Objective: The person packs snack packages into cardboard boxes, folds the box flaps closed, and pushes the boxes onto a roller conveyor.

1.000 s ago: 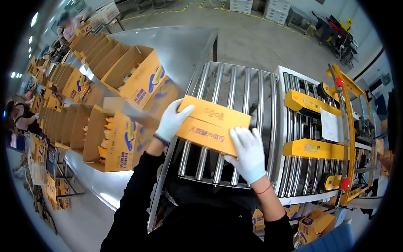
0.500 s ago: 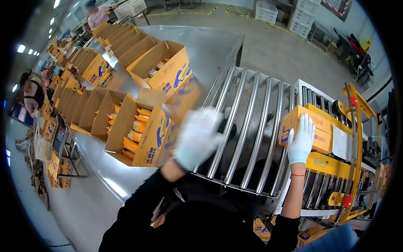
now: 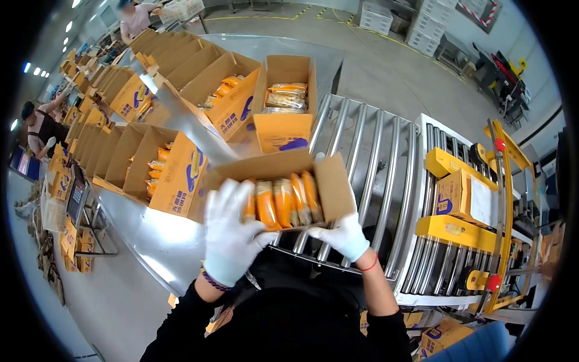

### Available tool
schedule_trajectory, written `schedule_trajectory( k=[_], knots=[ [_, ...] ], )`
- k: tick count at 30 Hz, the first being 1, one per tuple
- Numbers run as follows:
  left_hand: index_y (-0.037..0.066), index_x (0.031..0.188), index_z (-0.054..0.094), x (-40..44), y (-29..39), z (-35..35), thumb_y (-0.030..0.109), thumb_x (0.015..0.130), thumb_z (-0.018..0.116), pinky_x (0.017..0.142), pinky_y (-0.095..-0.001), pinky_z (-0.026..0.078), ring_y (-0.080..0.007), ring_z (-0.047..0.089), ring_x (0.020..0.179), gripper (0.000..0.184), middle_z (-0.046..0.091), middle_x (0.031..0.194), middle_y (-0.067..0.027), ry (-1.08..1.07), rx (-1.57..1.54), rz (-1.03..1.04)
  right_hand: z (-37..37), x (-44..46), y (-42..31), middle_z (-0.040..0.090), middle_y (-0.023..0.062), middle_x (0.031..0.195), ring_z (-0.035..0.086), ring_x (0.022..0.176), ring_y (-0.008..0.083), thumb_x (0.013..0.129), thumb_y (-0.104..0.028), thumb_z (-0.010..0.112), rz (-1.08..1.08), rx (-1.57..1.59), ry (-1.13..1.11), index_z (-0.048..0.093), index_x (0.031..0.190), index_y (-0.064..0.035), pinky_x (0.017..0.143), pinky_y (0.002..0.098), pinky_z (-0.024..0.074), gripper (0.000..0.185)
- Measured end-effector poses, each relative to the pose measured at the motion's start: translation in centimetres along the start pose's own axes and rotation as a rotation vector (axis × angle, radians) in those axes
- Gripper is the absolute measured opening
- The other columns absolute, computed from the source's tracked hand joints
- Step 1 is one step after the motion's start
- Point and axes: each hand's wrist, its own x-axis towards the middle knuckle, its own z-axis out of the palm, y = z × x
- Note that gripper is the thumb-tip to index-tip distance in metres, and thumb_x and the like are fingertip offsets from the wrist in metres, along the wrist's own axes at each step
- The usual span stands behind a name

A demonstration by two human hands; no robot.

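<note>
An open cardboard box (image 3: 274, 166) with several orange packets (image 3: 282, 203) standing inside is between my hands, at the edge of the roller conveyor. My left hand (image 3: 229, 232), in a white glove, holds its left end, thumb towards the near edge. White-gloved too, my right hand (image 3: 344, 236) grips the near right corner, thumb along the rim. The box's underside is hidden. Just beyond it stands another open box (image 3: 284, 130) with packets inside. Further right, a closed box (image 3: 456, 193) sits between the yellow guides (image 3: 452, 229) of a machine.
Rows of open boxes (image 3: 175, 175) stand on the metal table (image 3: 175, 241) to the left. Steel rollers (image 3: 377, 163) lead right towards the machine frame (image 3: 500, 211). Two other people work at the far left; white crates (image 3: 375, 18) stand at the back.
My right hand has left the closed box, which now sits further into the machine. Both hands now hold an open box at the conveyor's edge. Another open box now stands beside the rollers.
</note>
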Motion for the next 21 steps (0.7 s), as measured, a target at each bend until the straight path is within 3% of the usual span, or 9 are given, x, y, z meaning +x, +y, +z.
schedule_trajectory(
  k=[2,6,9,10,12,14,16,20,21],
  knots=[
    [0.005,0.086,0.069,-0.4,-1.5,0.4,0.035,0.075,0.088,0.113,-0.0529,0.040,-0.0457,0.047,0.138,0.037,0.047,0.154,-0.0232,0.127,-0.022,-0.132,-1.0,1.2,-2.7,0.049,0.0216,0.151,0.045,0.142,0.0367,0.067,-0.040,0.090,-0.140,-0.260,-0.039,0.051,0.147,-0.0023,0.123,0.0541,0.0272,0.096],
    [0.002,0.086,0.068,1.0,-3.6,0.7,0.024,0.076,0.089,0.097,-0.0378,0.054,-0.0347,0.068,0.116,0.032,0.065,0.136,-0.0215,-0.080,-0.593,-0.360,-1.1,0.8,-2.0,0.065,0.0088,0.140,0.058,0.131,0.0267,0.084,-0.033,0.079,-0.397,-0.343,-0.306,0.066,0.136,-0.0117,0.117,0.0502,0.0376,0.057],
    [0.004,0.083,0.069,3.3,-6.1,3.0,0.025,0.082,0.083,0.079,-0.0363,0.056,-0.0312,0.071,0.091,0.025,0.074,0.112,-0.0134,-0.142,-0.330,-0.137,-2.7,3.1,-2.0,0.074,0.0108,0.095,0.070,0.088,0.0294,0.090,-0.036,0.077,-0.255,0.088,-0.414,0.077,0.114,-0.0086,0.088,0.0382,0.0532,0.037],
    [0.005,0.083,0.069,4.1,-6.6,3.9,0.027,0.084,0.081,0.078,-0.0380,0.055,-0.0324,0.069,0.090,0.025,0.074,0.106,-0.0121,-0.217,-0.322,-0.177,-3.6,4.2,-3.6,0.073,0.0129,0.096,0.070,0.092,0.0302,0.090,-0.031,0.077,-0.060,0.056,-0.491,0.074,0.116,-0.0054,0.089,0.0379,0.0540,0.037],
    [0.006,0.091,0.067,4.7,-8.9,8.4,0.025,0.084,0.082,0.083,-0.0408,0.052,-0.0333,0.064,0.099,0.025,0.069,0.099,-0.0095,-0.140,-0.240,-0.109,-2.3,6.1,-2.4,0.071,0.0139,0.111,0.068,0.103,0.0309,0.085,-0.026,0.079,-0.350,-0.008,-0.244,0.070,0.121,-0.0058,0.094,0.0407,0.0529,0.042],
    [0.003,0.102,0.064,4.4,-8.4,9.4,0.019,0.086,0.080,0.095,-0.0411,0.049,-0.0347,0.058,0.109,0.028,0.062,0.102,-0.0119,-0.068,-0.177,-0.053,-3.1,7.8,-3.5,0.054,0.0158,0.144,0.052,0.133,0.0333,0.078,-0.021,0.081,-0.461,-0.534,-0.197,0.063,0.130,-0.0077,0.113,0.0474,0.0419,0.057],
    [0.001,0.111,0.061,3.4,-8.7,10.7,0.024,0.079,0.087,0.096,-0.0407,0.049,-0.0352,0.058,0.112,0.048,0.062,0.113,-0.0153,0.342,-0.071,-0.154,-2.9,8.0,-5.6,0.053,0.0168,0.143,0.049,0.135,0.0341,0.077,-0.029,0.082,-0.361,-0.705,-0.059,0.058,0.136,-0.0026,0.119,0.0491,0.0358,0.069],
    [-0.006,0.144,0.049,-0.8,-12.8,12.2,0.026,0.098,0.072,0.106,-0.0329,0.046,-0.0192,0.057,0.126,0.061,0.062,0.135,-0.0140,-0.022,-1.313,-0.687,-0.8,0.9,-6.4,0.052,0.0182,0.145,0.049,0.134,0.0349,0.068,-0.043,0.087,-0.245,-0.510,-0.257,0.052,0.138,0.0021,0.118,0.0537,0.0332,0.091],
    [-0.006,0.144,0.049,-0.1,-12.1,12.3,0.026,0.098,0.072,0.106,-0.0329,0.046,-0.0192,0.057,0.126,0.061,0.062,0.135,-0.0140,-0.025,-1.316,-0.687,-0.7,-0.8,-5.2,0.053,0.0160,0.143,0.049,0.135,0.0322,0.069,-0.044,0.087,-0.241,-0.613,-0.286,0.052,0.140,0.0006,0.119,0.0524,0.0321,0.091]
  ],
)
